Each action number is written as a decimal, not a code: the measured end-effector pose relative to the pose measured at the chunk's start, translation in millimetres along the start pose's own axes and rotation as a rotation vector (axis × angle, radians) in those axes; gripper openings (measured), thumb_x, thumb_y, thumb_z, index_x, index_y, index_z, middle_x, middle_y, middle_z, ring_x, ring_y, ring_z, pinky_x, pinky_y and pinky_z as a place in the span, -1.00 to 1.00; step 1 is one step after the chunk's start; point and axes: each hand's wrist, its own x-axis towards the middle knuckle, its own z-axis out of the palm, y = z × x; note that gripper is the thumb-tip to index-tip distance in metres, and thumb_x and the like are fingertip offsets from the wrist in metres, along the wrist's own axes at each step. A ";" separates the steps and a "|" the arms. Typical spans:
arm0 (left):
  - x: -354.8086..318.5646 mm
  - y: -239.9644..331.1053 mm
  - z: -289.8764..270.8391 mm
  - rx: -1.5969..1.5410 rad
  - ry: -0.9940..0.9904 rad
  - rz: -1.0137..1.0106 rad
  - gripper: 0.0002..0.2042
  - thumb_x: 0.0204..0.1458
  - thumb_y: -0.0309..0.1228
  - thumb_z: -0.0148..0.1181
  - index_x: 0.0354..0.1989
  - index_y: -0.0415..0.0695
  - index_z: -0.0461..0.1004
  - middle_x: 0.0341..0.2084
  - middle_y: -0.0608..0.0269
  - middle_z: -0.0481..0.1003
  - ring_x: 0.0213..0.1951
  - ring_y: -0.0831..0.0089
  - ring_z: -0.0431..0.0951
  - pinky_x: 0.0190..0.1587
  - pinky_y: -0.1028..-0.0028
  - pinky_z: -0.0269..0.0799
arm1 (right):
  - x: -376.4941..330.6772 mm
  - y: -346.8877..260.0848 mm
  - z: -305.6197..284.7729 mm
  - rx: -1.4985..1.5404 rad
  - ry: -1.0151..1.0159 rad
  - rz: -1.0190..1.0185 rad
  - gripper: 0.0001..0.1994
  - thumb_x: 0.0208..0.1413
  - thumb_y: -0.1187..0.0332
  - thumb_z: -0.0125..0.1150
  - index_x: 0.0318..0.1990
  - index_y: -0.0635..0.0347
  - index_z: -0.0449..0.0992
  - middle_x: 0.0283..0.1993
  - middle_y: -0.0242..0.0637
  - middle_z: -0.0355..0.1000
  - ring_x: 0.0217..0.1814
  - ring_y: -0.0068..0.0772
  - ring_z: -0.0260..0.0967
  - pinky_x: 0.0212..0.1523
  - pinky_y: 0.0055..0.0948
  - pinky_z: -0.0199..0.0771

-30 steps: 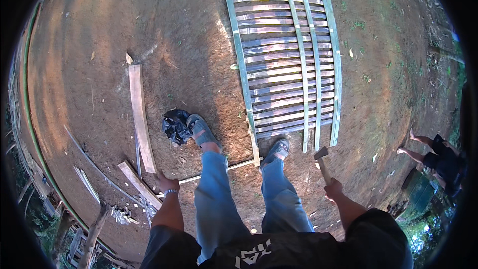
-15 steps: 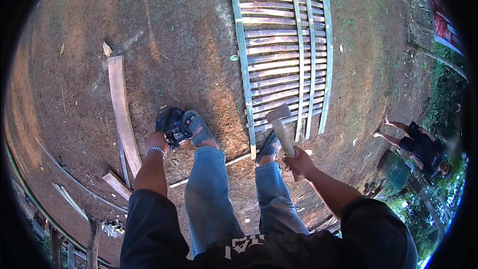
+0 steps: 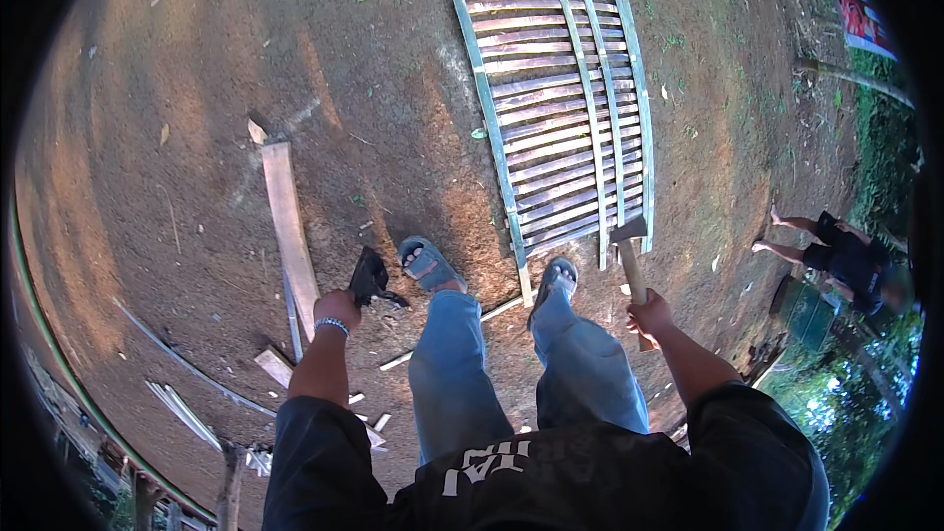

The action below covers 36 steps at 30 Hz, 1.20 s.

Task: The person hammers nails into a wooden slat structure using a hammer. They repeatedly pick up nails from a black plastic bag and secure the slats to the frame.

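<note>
My right hand [image 3: 651, 317] is closed round the wooden handle of a hatchet [image 3: 635, 270]. Its dark head points away from me, near the close right corner of a slatted bamboo panel [image 3: 565, 128] lying on the ground. At my left side, a crumpled black plastic bag [image 3: 370, 277] hangs from my closed left hand [image 3: 337, 309]; what is inside it, if anything, cannot be seen. Between the two hands are my sandalled feet, the right one [image 3: 556, 287] beside the near end of the panel's left rail.
A long wooden plank [image 3: 288, 221] lies left of the bag, with a short board [image 3: 274, 366] nearer me. A thin stick [image 3: 452, 331] passes by my legs. Bent strips [image 3: 187, 361] lie far left. Another person [image 3: 848, 261] is at the right, by a green container [image 3: 808, 315].
The hatchet has swung right, away from my right foot, and its handle is more upright. The bag now hangs clear of my left foot. The whole view has shifted slightly.
</note>
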 end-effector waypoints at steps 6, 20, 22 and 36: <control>-54.1 -24.1 -45.5 -0.153 0.167 -0.127 -0.69 0.09 -0.12 0.21 -0.18 -0.09 0.60 -0.23 -0.06 0.63 -0.14 -0.04 0.65 -0.04 0.02 0.55 | -8.3 14.7 -10.7 0.040 0.017 0.070 -0.72 0.05 0.55 0.24 -0.07 0.31 0.39 -0.47 -0.16 0.43 -0.62 -0.32 0.47 -0.61 -0.31 0.57; -30.7 -14.7 -413.2 0.079 0.405 -0.129 -0.71 0.12 -0.17 0.20 -0.38 -0.18 0.58 -0.30 -0.12 0.59 -0.17 -0.12 0.59 -0.09 -0.03 0.48 | -30.1 -83.7 135.3 0.172 -0.426 0.291 -0.64 0.08 0.56 0.31 0.03 0.24 0.38 -0.47 -0.12 0.48 -0.57 -0.25 0.54 -0.65 -0.26 0.57; 13.1 -4.9 -462.3 0.100 0.446 -0.003 -0.70 0.13 -0.19 0.21 -0.42 -0.21 0.56 -0.34 -0.15 0.57 -0.20 -0.14 0.58 -0.13 -0.03 0.46 | -16.8 -116.1 147.8 0.262 -0.399 0.244 -0.65 0.08 0.55 0.29 0.04 0.24 0.40 -0.47 -0.12 0.49 -0.57 -0.26 0.55 -0.63 -0.27 0.57; 297.4 181.9 -727.1 0.214 0.449 0.614 -0.65 0.29 -0.16 0.08 -0.28 -0.24 0.56 -0.44 -0.19 0.54 -0.31 -0.19 0.55 -0.23 0.00 0.42 | -68.2 -385.0 191.5 0.794 -0.066 0.414 -0.64 0.07 0.39 0.28 0.03 0.32 0.47 -0.36 -0.07 0.58 -0.48 -0.31 0.60 -0.43 -0.33 0.64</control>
